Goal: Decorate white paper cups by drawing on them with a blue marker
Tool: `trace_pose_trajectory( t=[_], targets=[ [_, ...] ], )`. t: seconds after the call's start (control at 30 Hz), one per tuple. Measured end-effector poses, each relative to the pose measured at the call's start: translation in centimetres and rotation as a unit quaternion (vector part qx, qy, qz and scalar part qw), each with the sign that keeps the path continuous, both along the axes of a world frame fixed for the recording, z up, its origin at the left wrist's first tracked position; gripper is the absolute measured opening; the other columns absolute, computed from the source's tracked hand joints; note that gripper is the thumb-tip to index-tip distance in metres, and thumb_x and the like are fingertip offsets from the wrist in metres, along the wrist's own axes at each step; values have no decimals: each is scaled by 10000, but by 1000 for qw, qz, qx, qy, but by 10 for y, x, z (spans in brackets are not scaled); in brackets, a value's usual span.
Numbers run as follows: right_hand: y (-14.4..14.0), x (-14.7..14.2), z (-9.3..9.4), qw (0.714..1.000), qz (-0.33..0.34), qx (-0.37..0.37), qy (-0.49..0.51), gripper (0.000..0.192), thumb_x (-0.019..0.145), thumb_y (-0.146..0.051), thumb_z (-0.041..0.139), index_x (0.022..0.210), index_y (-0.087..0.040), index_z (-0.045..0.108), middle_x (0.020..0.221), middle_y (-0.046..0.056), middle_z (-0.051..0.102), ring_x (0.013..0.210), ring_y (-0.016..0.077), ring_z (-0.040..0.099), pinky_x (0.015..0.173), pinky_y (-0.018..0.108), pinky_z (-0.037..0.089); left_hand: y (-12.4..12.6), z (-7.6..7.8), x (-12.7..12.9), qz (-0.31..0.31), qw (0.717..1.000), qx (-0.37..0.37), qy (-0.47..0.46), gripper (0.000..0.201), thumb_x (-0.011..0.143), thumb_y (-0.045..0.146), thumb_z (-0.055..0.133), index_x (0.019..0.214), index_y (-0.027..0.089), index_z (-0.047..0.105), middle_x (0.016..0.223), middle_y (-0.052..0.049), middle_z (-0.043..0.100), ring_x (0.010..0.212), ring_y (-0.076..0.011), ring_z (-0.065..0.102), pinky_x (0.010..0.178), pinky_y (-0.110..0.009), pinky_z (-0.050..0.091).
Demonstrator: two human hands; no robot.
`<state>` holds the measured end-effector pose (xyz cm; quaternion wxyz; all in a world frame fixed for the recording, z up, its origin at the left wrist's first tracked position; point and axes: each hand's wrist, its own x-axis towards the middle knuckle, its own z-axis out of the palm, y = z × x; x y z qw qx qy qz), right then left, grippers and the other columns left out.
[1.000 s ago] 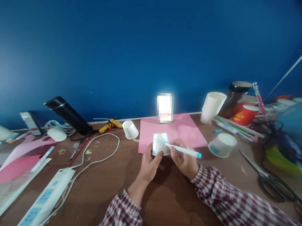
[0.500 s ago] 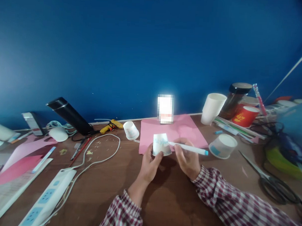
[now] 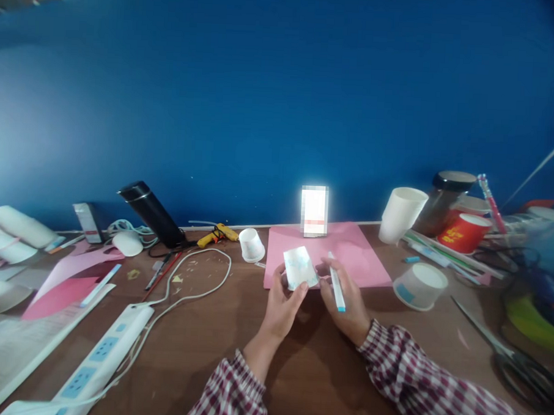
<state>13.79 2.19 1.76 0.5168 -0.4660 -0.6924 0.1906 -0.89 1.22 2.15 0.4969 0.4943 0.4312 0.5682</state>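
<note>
Sleeves in red-white check come in from the bottom edge, both hands meeting over the brown tabletop (image 3: 197, 351) at centre. Left hand (image 3: 284, 306) has its fingers closed around a small paper cup (image 3: 299, 267), thumb on the near side, the other fingers behind it; cup sits tilted, held just off the tabletop, faint blue marks on its wall. Right hand (image 3: 346, 302) is closed on a white marker (image 3: 335, 282) with a blue end, barrel pinched between thumb and fingers, blue end pointing toward the camera, other end lying just beside the cup; touching or not, cannot tell.

Handling, as a judgement: cup looks very light and thin-walled, crushes easily, so a soft pinch across the wall near the rim or base suits it, not a squeeze in the middle. Marker is stiff, light, smooth plastic, could roll if set down; best held mid-barrel.

Just behind the hands lies a pink paper sheet (image 3: 348, 253). Another small white cup (image 3: 251, 245) lies on its side left of it, a white-and-blue tub (image 3: 419, 286) stands to the right. Power strip (image 3: 100, 359) with a white cable sits near left, scissors (image 3: 504, 352) near right. Farther back: yellow glue gun (image 3: 218, 234), black flask (image 3: 152, 213), tall white cups (image 3: 400, 211), red cup (image 3: 464, 231), dark jar (image 3: 445, 193), then the blue wall (image 3: 263, 97).
</note>
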Motion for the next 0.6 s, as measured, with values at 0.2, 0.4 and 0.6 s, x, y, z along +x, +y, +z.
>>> trace_pose_trajectory(
  t=[0.2, 0.4, 0.6],
  targets=[
    [2, 0, -4, 1000, 26, -9, -8, 353, 849, -182, 498, 1199, -184, 449, 1054, 101, 632, 902, 209, 653, 778, 356, 554, 1, -2, 6, 37, 999, 26, 11, 558, 730, 320, 708, 1158, 195, 373, 1126, -110, 575, 993, -207, 610, 847, -338, 488],
    [3, 0, -7, 999, 51, -19, -3, 381, 849, -216, 532, 1219, -191, 445, 1063, 103, 633, 825, 199, 667, 741, 355, 567, -3, -1, 6, 135, 982, 56, 120, 633, 608, 322, 797, 1104, 206, 421, 1097, -86, 548, 1004, -233, 575, 860, -365, 466],
    [0, -3, -2, 998, 54, -19, 5, 333, 864, -213, 505, 1192, -183, 459, 1040, 104, 639, 879, 200, 665, 772, 356, 562, 0, -2, 4, 172, 979, 29, 107, 640, 611, 331, 790, 1088, 199, 384, 1096, -95, 507, 994, -223, 571, 847, -367, 479]
  ],
)
